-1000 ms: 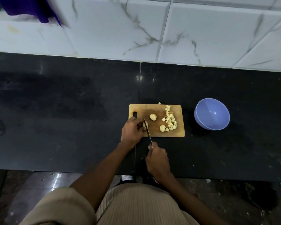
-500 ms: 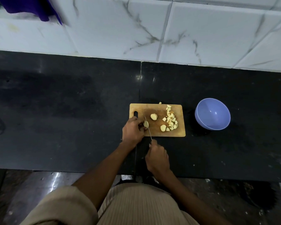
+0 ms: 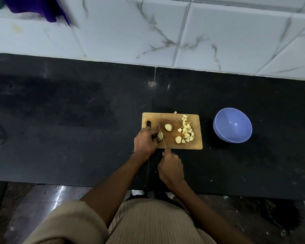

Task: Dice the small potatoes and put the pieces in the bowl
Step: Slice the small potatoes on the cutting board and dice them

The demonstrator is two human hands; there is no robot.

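Note:
A wooden cutting board (image 3: 173,145) lies on the black counter. My left hand (image 3: 145,142) holds a peeled potato piece (image 3: 160,135) at the board's left side. My right hand (image 3: 171,167) grips a knife (image 3: 161,135) whose thin blade lies across the board against that piece. Two more potato pieces (image 3: 168,127) (image 3: 178,139) sit mid-board. A heap of diced potato (image 3: 187,131) covers the board's right part, with one cube (image 3: 175,112) just off the far edge. The empty blue bowl (image 3: 232,125) stands to the right of the board.
The black counter (image 3: 69,120) stretches left and right of the board, backed by a white marble-tile wall (image 3: 165,32). A purple cloth (image 3: 37,9) hangs at top left. The counter's near edge runs just below my hands, with the floor beneath.
The knife blade has pushed forward along the board beside the held potato piece, its tip farther from me. My left hand keeps its hold on the piece.

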